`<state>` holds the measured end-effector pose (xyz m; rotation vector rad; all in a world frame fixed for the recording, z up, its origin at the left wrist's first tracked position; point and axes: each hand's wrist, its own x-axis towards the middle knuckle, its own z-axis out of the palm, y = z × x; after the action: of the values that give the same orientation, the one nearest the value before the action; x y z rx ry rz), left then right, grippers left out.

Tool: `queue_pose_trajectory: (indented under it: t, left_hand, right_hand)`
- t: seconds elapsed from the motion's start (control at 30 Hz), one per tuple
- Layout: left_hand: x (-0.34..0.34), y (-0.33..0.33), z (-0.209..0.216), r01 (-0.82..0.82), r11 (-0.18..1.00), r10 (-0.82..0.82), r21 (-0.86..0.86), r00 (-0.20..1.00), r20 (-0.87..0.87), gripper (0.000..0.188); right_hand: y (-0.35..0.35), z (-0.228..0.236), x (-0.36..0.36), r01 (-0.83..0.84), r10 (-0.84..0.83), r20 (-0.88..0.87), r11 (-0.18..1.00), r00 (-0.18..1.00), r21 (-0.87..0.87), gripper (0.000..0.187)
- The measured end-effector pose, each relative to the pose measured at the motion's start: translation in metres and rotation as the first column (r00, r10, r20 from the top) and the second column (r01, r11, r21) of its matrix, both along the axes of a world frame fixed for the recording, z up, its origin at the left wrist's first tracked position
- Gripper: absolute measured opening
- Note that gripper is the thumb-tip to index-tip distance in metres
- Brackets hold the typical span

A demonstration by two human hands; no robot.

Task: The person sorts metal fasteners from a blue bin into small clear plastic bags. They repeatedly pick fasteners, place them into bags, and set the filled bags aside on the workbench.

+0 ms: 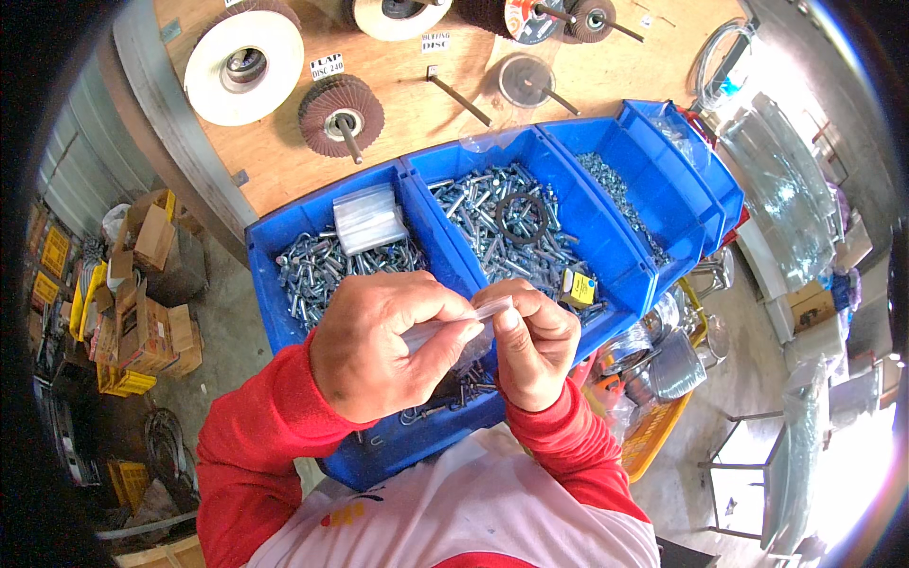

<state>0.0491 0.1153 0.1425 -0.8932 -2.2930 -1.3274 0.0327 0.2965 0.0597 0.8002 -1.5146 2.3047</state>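
Note:
In front of my chest, both hands pinch a small clear plastic bag (472,348). Its whitish top edge runs between my fingertips. My left hand (383,343) is closed on the left part of that edge, thumb against forefinger. At the other end my right hand (535,343) grips it the same way. Whether anything is inside the bag I cannot tell. Below and behind my hands are blue bins of metal bolts (511,204). On the bolts in the left bin lies a stack of clear plastic bags (367,220).
A black ring (522,218) and a yellow-and-black small box (579,288) lie on the middle bin's bolts. Behind stands a wooden board (407,104) with flap discs (327,118) on protruding rods. Cardboard boxes (142,327) are at left, a yellow crate (663,431) at right.

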Motion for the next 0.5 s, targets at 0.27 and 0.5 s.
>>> queue_pose_trajectory:
  t: [0.27, 0.5]
  left_hand:
    - [-0.0020, -0.0041, -0.0005, -0.005, 1.000, 0.006, -0.030, 1.000, 0.027, 0.007]
    - [-0.0022, -0.0018, -0.0068, -0.018, 0.999, 0.019, -0.027, 0.999, 0.027, 0.007]
  right_hand:
    - [0.0040, 0.0017, -0.0017, 0.035, -0.033, -0.028, 0.997, 0.999, 0.072, 0.009]
    - [0.0028, 0.0040, -0.0015, 0.087, -0.085, -0.027, 0.990, 0.996, 0.109, 0.004]
